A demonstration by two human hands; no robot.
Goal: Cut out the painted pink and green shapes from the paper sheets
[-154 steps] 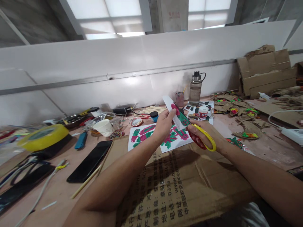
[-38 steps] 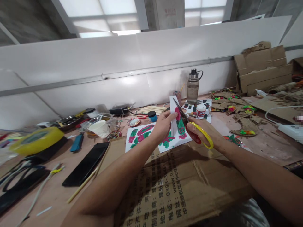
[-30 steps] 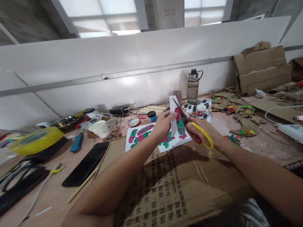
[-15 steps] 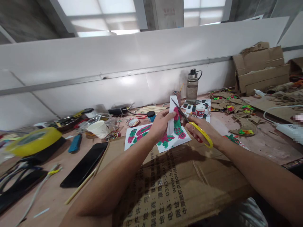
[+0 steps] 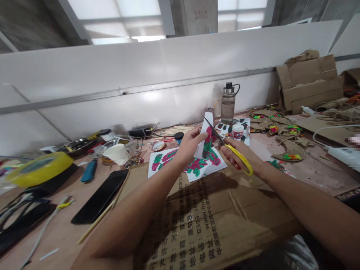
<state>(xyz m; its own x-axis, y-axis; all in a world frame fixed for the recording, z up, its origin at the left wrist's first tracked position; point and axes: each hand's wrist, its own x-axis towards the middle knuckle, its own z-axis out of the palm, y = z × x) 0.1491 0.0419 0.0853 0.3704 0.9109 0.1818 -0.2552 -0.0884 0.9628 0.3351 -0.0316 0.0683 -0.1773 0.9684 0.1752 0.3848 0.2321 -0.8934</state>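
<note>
My left hand [image 5: 191,144] pinches a white strip of paper [image 5: 207,119] painted with a pink and green flower. In my right hand [image 5: 237,152] is a pair of scissors [image 5: 239,157] with yellow and red handles and dark blades. The blades point up and left, at the right edge of the strip; whether they touch it I cannot tell. Below my hands, painted paper sheets [image 5: 197,176] with pink and green shapes lie on a flattened cardboard box [image 5: 242,213] with black printing.
A water bottle [image 5: 228,105] and a small white jar [image 5: 237,131] stand behind my hands. To the left are a paper cup [image 5: 116,153], a black phone [image 5: 99,197] and a yellow tape roll [image 5: 41,168]. Decorated brown crescents [image 5: 291,148] lie on the right.
My left hand has shifted slightly left, and the paper strip now leans more to the right at its top. The scissors and my right hand have barely moved.
</note>
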